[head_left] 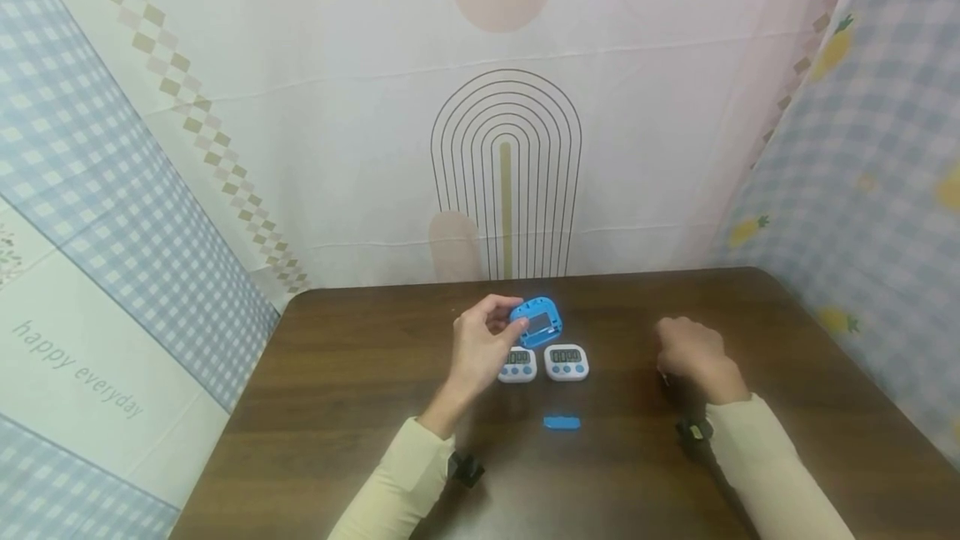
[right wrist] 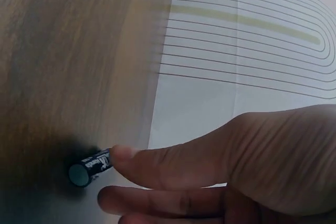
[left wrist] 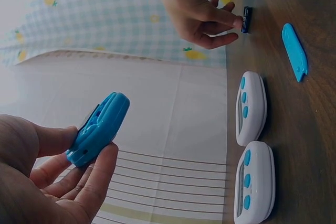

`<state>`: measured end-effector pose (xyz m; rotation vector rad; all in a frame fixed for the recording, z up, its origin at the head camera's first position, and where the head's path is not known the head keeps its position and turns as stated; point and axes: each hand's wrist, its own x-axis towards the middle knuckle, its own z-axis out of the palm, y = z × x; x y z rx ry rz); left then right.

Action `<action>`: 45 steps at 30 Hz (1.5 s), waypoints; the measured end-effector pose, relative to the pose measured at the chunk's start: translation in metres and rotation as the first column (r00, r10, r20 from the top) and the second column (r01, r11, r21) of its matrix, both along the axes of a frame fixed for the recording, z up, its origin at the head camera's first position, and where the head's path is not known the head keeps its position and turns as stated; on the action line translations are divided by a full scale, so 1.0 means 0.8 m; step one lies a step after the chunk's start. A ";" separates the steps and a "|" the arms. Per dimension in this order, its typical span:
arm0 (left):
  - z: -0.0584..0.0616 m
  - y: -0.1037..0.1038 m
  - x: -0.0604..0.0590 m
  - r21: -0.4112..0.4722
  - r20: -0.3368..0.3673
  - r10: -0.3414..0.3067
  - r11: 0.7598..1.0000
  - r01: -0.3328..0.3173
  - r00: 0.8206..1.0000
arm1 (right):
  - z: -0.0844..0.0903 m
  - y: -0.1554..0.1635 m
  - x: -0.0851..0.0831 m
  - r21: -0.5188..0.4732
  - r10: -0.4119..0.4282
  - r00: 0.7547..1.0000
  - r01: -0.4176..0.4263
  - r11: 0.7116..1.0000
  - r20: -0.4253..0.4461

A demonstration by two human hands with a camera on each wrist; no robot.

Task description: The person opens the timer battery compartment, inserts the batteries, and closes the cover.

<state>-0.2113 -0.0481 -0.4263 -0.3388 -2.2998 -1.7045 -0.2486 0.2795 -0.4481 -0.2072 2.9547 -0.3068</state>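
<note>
Above the brown table [head_left: 360,407], we held our left hand [head_left: 480,348] raised, fingers curled round the blue timer [head_left: 537,321] at twelve o'clock from two white timers [head_left: 566,362], while our right hand [head_left: 693,357], at three o'clock, pinched a black battery [right wrist: 89,166] against the wood.

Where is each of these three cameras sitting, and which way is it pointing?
Head: on the person's head, looking forward and down at the brown table; both sleeved forearms and hands show.
Left wrist: beside the left hand, which holds the blue timer; two white timers and the right hand appear beyond.
Right wrist: beside the right hand, whose fingers touch a small battery on the table.
Shared: head and left wrist views both show the blue cover lying on the table.
</note>
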 end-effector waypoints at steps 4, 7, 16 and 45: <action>0.000 0.001 -0.001 -0.008 -0.004 0.000 1.000 0.000 1.000 | -0.003 -0.001 0.000 0.001 0.005 1.000 -0.005 1.000 0.009; 0.001 0.001 -0.001 -0.010 -0.007 -0.001 1.000 0.001 1.000 | -0.005 -0.003 0.000 0.004 0.008 1.000 -0.008 1.000 0.012; -0.001 0.001 0.000 -0.008 -0.004 -0.005 1.000 0.005 1.000 | -0.007 -0.010 0.002 0.035 0.019 1.000 -0.020 0.999 0.024; -0.001 0.002 0.000 -0.014 0.008 -0.003 1.000 0.003 1.000 | 0.004 -0.063 0.017 -0.058 0.147 0.986 -0.152 0.987 -0.074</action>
